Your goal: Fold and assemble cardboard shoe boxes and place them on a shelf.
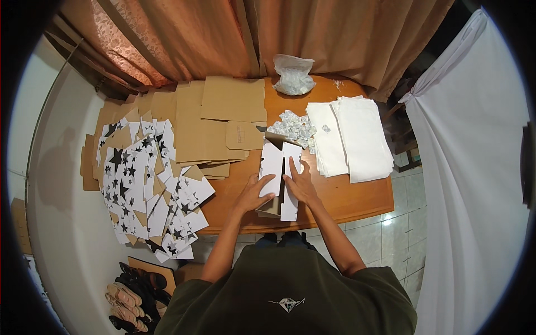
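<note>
At the table's front edge stands a partly folded cardboard box [272,162], white outside and brown inside. Its two long white top flaps lie side by side with a dark gap between them, and its end flaps stand loose. My left hand [254,192] holds the left side, thumb laid across the left flap and fingers down along the wall. On the other side my right hand [301,183] grips the right flap [290,209], index finger stretched forward along it. Just beyond the box lies a heap of small silvery-white packets [293,125].
Flat brown cardboard sheets [204,137] are stacked at left, beside a spread pile of white star-printed pieces [134,184]. White sheets [363,139] lie stacked at right. A clear plastic bag [294,75] sits at the back. Shoes [134,298] are on the floor, lower left.
</note>
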Demonstrator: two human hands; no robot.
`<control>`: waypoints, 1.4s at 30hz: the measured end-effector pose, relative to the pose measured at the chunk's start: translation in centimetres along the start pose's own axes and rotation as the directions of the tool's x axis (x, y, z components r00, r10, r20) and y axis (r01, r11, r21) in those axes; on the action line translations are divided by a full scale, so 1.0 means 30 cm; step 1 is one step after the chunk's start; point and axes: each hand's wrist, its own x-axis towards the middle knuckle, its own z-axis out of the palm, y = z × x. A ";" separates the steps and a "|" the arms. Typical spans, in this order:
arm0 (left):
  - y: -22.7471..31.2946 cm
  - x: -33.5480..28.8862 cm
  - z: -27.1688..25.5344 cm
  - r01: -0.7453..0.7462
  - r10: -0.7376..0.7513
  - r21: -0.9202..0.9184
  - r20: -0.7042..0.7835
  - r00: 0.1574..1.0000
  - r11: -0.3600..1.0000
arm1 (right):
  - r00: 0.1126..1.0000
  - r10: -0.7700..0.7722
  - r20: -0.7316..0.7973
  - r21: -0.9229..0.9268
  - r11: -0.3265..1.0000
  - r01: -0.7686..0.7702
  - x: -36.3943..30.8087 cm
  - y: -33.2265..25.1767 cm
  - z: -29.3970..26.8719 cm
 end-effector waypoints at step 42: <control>0.060 -0.085 -0.003 0.166 -0.183 0.090 0.236 0.954 0.982 | 0.997 -0.069 0.020 0.199 0.978 0.064 -0.045 0.048 -0.001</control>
